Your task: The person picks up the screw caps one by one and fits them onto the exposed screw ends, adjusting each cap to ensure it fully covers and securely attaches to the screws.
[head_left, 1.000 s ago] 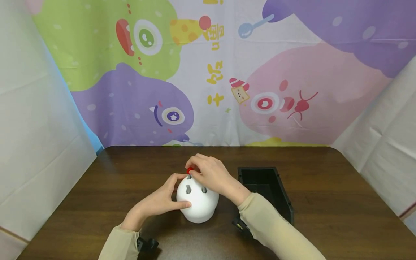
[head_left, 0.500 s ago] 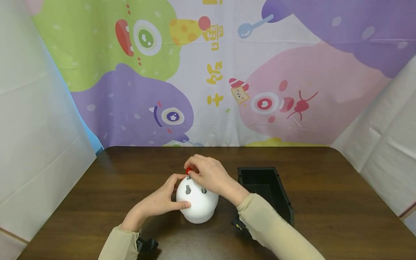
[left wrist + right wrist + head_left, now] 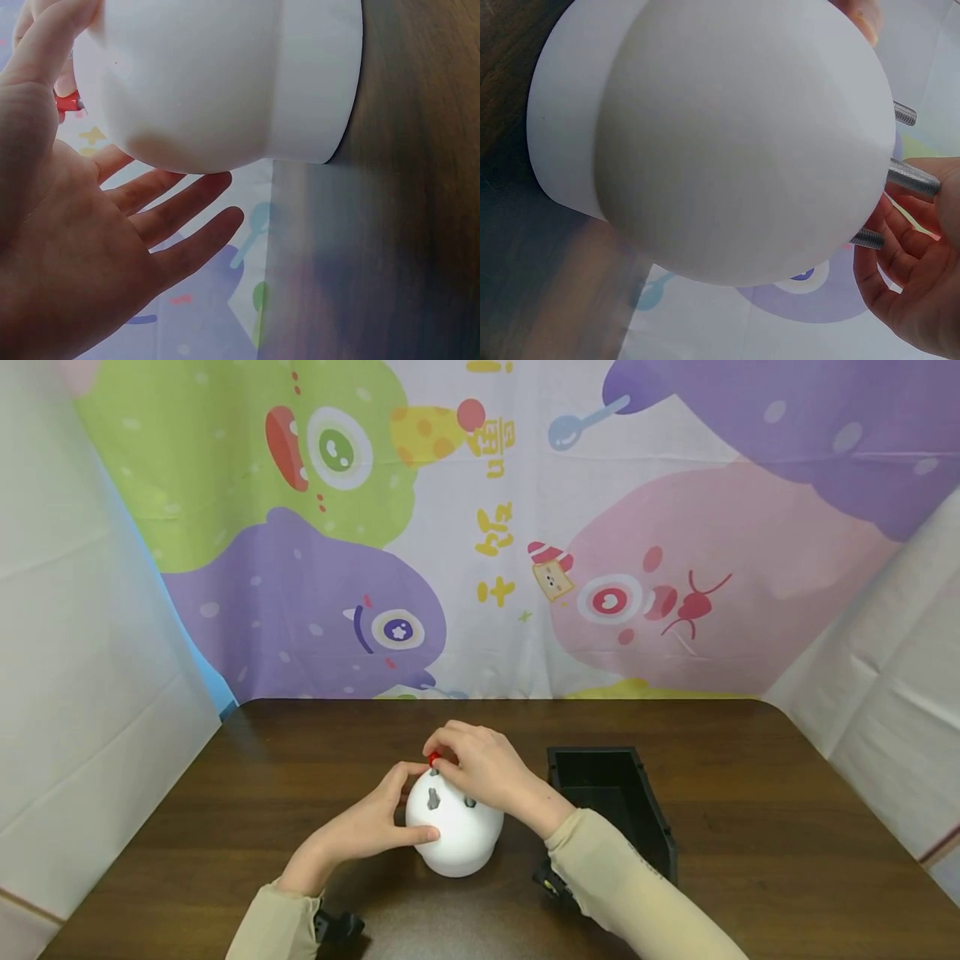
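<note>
A white dome-shaped piece [image 3: 459, 837] with a narrower base stands on the table. Several threaded metal studs [image 3: 913, 178] stick out of its rounded top. My left hand [image 3: 366, 823] holds the dome from the left, thumb on the near side and index finger near the top; in the left wrist view its other fingers are spread along the wall. My right hand [image 3: 482, 767] reaches over the top and pinches a small red part [image 3: 434, 760] at the farthest stud. Fingers hide most of the red part, so its exact kind cannot be told.
A black open tray [image 3: 670, 839] stands on the brown table [image 3: 765, 827] to the right, partly behind my right forearm. Black wrist-camera mounts [image 3: 341, 927] sit at both wrists. A cartoon-printed cloth [image 3: 517, 652] hangs behind the table.
The red part and my right fingers have come down slightly towards the dome, and less of the far stud shows below them. My left hand has kept its hold.
</note>
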A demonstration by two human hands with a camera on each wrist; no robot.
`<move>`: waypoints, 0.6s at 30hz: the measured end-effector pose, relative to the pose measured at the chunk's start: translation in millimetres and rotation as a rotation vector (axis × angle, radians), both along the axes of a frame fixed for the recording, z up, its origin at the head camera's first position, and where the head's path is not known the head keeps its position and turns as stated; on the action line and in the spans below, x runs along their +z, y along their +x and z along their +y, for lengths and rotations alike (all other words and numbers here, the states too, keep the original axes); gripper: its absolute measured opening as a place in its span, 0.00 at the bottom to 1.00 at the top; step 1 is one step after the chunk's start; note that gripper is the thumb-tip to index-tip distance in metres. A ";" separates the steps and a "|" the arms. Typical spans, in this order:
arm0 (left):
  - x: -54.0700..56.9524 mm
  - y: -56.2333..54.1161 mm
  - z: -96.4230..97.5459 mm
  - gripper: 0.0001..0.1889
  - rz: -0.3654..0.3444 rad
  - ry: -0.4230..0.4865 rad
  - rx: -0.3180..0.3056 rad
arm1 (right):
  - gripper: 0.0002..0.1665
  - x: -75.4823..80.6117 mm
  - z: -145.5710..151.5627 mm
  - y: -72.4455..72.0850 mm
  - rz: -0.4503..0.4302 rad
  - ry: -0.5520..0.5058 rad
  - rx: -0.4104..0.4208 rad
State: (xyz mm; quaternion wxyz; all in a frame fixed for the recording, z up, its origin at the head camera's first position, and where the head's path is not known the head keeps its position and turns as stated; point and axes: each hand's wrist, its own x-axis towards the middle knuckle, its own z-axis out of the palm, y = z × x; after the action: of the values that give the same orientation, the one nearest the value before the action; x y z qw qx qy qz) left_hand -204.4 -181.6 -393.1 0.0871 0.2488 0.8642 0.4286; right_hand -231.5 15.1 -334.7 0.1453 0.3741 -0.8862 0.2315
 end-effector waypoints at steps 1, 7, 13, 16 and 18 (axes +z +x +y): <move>0.2 0.3 0.1 0.40 -0.004 0.000 0.005 | 0.07 -0.4 0.0 -0.2 -0.002 0.000 0.002; 3.5 2.2 1.5 0.39 0.002 0.003 -0.005 | 0.07 -2.4 0.1 -1.3 -0.002 0.009 0.010; -0.3 0.2 0.1 0.39 0.022 -0.005 -0.005 | 0.07 -2.7 0.0 -1.2 0.002 0.018 0.017; -0.6 0.4 0.7 0.39 0.015 -0.005 0.006 | 0.07 -2.4 0.1 -1.1 0.006 0.023 0.019; -0.3 0.3 0.8 0.39 0.010 -0.008 0.009 | 0.07 -2.1 0.0 -1.2 0.010 0.029 0.020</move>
State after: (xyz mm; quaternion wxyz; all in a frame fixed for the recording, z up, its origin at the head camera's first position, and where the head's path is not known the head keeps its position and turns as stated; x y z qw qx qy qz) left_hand -204.1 -180.9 -393.4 0.0819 0.2467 0.8674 0.4243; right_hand -232.6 15.1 -336.8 0.1421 0.3860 -0.8850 0.2180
